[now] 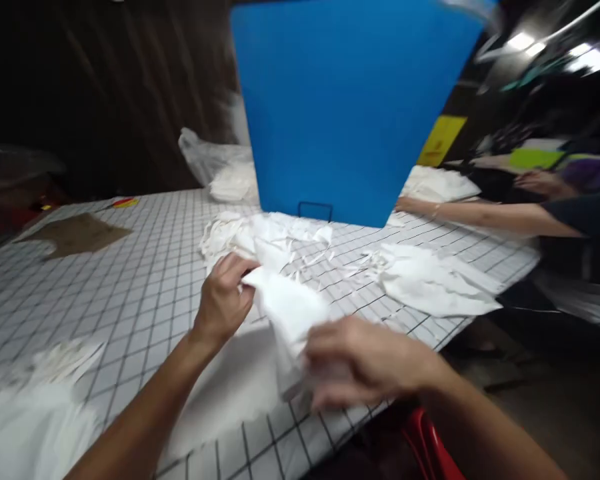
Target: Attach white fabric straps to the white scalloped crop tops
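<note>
Leftward, loose white scraps (35, 393) lie on the gridded table (145, 267). Left hand (223, 300) pinches the white cloth piece (290, 313) at its top corner; right hand (365, 363), blurred, grips its lower end. Blue divider (350, 107) stands behind; a co-worker's arm (480, 215) reaches in far right.

The left hand (225, 300) pinches the top corner of a white cloth piece (290, 313); the right hand (360, 363), blurred, seems to clasp its lower end. Beyond both grips stands a blue board (350, 107) on the gridded table (130, 280).
</note>
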Tool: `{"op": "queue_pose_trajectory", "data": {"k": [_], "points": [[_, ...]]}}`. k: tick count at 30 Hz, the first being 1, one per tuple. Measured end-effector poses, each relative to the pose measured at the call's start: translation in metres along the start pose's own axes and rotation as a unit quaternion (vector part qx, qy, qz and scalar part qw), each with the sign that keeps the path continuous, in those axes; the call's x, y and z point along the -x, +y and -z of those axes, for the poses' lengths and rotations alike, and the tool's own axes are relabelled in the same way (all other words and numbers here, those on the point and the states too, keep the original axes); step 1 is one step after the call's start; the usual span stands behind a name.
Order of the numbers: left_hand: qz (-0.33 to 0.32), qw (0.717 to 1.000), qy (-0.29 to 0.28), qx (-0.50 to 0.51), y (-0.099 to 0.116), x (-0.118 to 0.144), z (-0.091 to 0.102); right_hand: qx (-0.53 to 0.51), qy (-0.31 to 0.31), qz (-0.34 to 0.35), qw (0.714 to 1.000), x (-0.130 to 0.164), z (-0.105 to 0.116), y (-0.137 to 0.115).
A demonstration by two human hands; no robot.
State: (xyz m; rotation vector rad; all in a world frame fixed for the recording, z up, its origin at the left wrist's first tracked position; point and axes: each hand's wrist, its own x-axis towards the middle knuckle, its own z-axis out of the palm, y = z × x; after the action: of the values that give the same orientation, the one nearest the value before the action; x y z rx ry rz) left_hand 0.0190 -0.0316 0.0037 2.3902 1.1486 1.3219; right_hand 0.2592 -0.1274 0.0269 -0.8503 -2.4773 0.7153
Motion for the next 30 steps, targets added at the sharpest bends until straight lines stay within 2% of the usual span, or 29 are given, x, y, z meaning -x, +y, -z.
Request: {"op": "queue_pose_trajectory", "data": {"k": [1, 2, 4, 5, 6, 8, 10, 13, 16, 18, 19, 21, 23, 25, 27, 30], "points": [[0.028, 0.999, 0.024, 0.004, -0.001, 0.001, -0.005, -0.032, -0.025, 0.037, 0.998, 0.002, -0.002, -0.005], [0.059, 0.998, 0.016, 0.033, 0.0, 0.001, -0.01, -0.044, -0.004, 0.051, 0.998, 0.001, -0.004, -0.004], [0.133, 0.977, -0.058, 0.157, 0.006, -0.001, -0.019, -0.017, 0.102, 0.028, 0.994, -0.004, -0.003, 0.01], [0.168, 0.953, -0.098, 0.232, 0.011, -0.004, -0.023, 0.003, 0.156, 0.002, 0.988, -0.007, -0.002, 0.021], [0.201, 0.922, -0.13, 0.305, 0.017, -0.007, -0.025, 0.013, 0.182, -0.021, 0.983, -0.01, 0.0, 0.031], [0.256, 0.856, -0.165, 0.417, 0.027, -0.014, -0.026, -0.002, 0.181, -0.054, 0.982, -0.016, 0.003, 0.047], [0.296, 0.806, -0.188, 0.477, 0.033, -0.021, -0.024, -0.043, 0.176, -0.074, 0.981, -0.021, 0.005, 0.052], [0.339, 0.744, -0.217, 0.533, 0.03, -0.022, -0.021, -0.094, 0.229, -0.114, 0.962, -0.027, 0.01, 0.044], [0.405, 0.643, -0.227, 0.609, 0.02, -0.008, -0.025, -0.107, 0.299, -0.137, 0.938, -0.031, 0.021, 0.03], [0.41, 0.59, -0.221, 0.66, 0.013, 0.005, -0.03, -0.08, 0.334, -0.145, 0.928, -0.033, 0.027, 0.024], [0.395, 0.576, -0.216, 0.683, 0.011, 0.011, -0.033, -0.061, 0.346, -0.155, 0.923, -0.035, 0.03, 0.023], [0.352, 0.566, -0.204, 0.716, 0.009, 0.018, -0.034, -0.035, 0.355, -0.179, 0.917, -0.036, 0.032, 0.026], [0.331, 0.572, -0.19, 0.726, 0.013, 0.018, -0.031, -0.04, 0.338, -0.191, 0.921, -0.035, 0.032, 0.034], [0.331, 0.601, -0.162, 0.709, 0.021, 0.012, -0.023, -0.044, 0.326, -0.175, 0.928, -0.031, 0.03, 0.041], [0.337, 0.633, -0.119, 0.686, 0.028, 0.003, -0.016, -0.019, 0.341, -0.151, 0.928, -0.023, 0.029, 0.047], [0.318, 0.658, -0.069, 0.679, 0.027, -0.008, -0.01, -0.028, 0.349, -0.149, 0.925, -0.012, 0.028, 0.05]]}}
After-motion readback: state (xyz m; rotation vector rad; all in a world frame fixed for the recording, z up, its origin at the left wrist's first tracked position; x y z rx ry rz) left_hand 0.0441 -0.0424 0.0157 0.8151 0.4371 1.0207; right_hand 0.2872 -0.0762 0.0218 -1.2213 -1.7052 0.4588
